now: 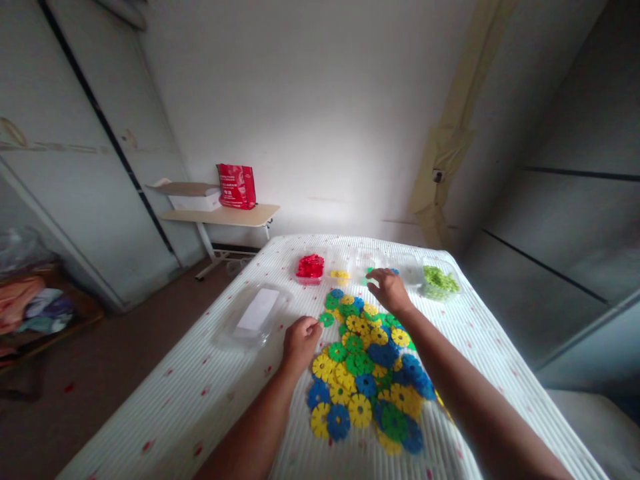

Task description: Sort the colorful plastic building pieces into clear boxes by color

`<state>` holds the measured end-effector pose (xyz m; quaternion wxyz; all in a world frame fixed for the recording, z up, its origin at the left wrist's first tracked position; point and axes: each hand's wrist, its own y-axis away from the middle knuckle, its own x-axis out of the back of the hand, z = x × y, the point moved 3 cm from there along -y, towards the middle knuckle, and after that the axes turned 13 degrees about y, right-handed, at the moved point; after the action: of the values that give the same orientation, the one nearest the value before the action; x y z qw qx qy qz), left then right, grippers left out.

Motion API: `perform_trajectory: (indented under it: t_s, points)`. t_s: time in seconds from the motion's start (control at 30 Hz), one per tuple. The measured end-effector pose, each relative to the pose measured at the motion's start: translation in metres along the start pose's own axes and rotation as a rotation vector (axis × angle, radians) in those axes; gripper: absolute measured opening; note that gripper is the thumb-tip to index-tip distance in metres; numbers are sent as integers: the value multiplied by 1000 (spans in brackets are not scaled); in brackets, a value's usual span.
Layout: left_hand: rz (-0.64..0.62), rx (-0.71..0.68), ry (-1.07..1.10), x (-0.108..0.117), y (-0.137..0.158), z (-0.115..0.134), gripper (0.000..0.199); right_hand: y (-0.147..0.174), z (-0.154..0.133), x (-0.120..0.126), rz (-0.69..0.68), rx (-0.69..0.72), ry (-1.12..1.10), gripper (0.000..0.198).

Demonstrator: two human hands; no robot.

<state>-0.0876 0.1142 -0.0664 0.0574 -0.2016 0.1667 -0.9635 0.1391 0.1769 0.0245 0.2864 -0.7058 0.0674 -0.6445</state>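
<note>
Flower-shaped, notched plastic discs in blue, yellow and green (360, 363) lie in a loose, overlapping heap on a white ribbed tablecloth with red marks (200, 380). Seen from the head camera, take this heap as the clock's centre, with twelve pointing away from the person.

At eleven o'clock, a clear plastic box (310, 281) is piled with bright red pieces (311, 265). Between eleven and twelve, small yellow pieces (341, 275) sit in see-through plastic whose edges are faint. Around twelve, green shows in another transparent container, partly behind the right hand (390, 290); a little blue shows just past that hand. At one o'clock, a clear box heaped with lime-green pieces (440, 280) stands near the cloth's far corner. At ten o'clock lies a shallow transparent plastic tray (243, 338) with a flat white rectangle (259, 309) in it.

The right hand reaches over the containers, thumb and fingers curved toward each other with green by the tips; whether they pinch a disc, I cannot tell. The left hand (303, 333), at ten o'clock, is curled, its fingertips right by a green disc (327, 320) at the heap's edge; its grip is unclear too.
</note>
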Motion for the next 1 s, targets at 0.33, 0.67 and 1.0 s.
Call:
perform_trajectory:
  t_s: [0.33,0.67,1.0]
  points:
    - [-4,13,14,-1,0,-4,26,90,59,20,-138,-138,-192,24]
    - [25,40,44,0,0,-1,27,96,54,-11,-141,-258,-109,30]
    - [17,23,0,-3,-1,-2,28,93,38,-25,-297,-294,118,30]
